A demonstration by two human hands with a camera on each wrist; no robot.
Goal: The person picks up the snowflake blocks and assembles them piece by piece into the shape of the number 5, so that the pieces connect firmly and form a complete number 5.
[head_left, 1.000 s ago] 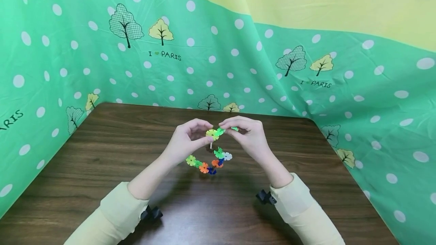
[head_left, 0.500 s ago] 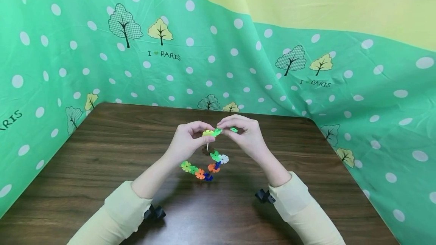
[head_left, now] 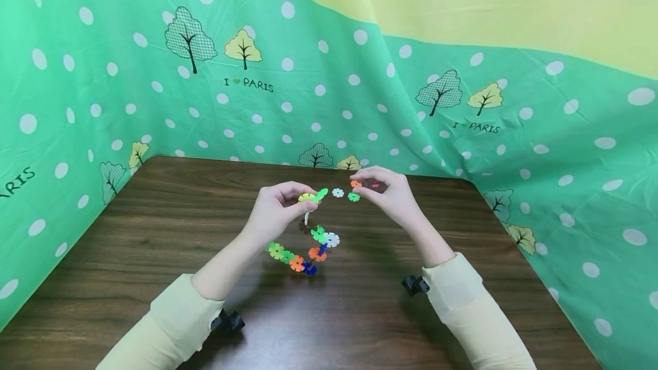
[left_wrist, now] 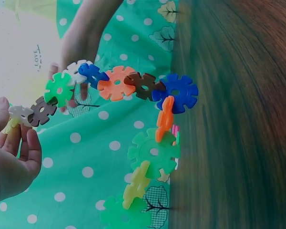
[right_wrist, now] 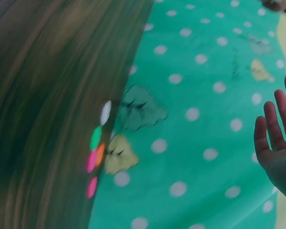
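My left hand point(head_left: 272, 213) pinches a yellow snowflake disc point(head_left: 307, 197) between thumb and fingers, with a green disc point(head_left: 321, 194) slotted on at its right. From this grip a chain of notched plastic discs point(left_wrist: 176, 93) in white, brown, green, blue, orange and yellow hangs in a curve over the table. My right hand point(head_left: 390, 193) is apart from the chain, fingers spread and nothing between them. In the head view its fingertips overlap a loose orange disc point(head_left: 356, 184); the right wrist view shows that hand point(right_wrist: 279, 148) away from the loose discs.
Toward the back of the dark wooden table point(head_left: 154, 233) lie several loose discs: a white one point(head_left: 337, 192), a green one point(head_left: 353, 197) and pink ones point(right_wrist: 91, 187). Behind the table hangs a green polka-dot cloth point(head_left: 288, 107).
My right hand has let go of the green disc at the chain's end and moved right, revealing the loose discs. My left hand has shifted slightly left with the chain.
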